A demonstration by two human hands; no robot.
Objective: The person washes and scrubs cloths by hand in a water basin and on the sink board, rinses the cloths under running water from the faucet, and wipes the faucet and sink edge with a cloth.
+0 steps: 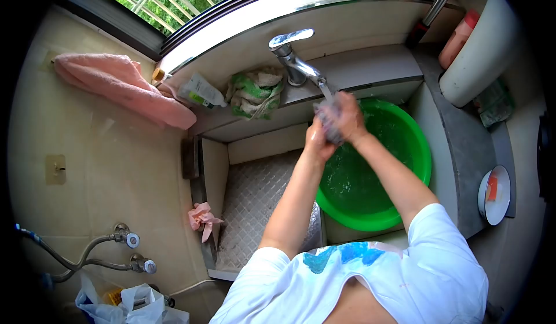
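Water runs from a chrome faucet onto a wet, greyish-purple cloth bunched between my hands. Motion blurs the cloth, so its exact kind is unclear. My left hand grips it from the lower left, fingers curled and partly hidden. On the other side, my right hand closes over the cloth just below the spout. Both hands are above the upper left rim of a green basin, which holds water with some bubbles and splashes.
Left of the faucet lie a green-and-white rag and a white bottle. A pink towel hangs on the left wall. On the right are a white pipe and a bowl with an orange piece. A pink cloth lies on the sink edge.
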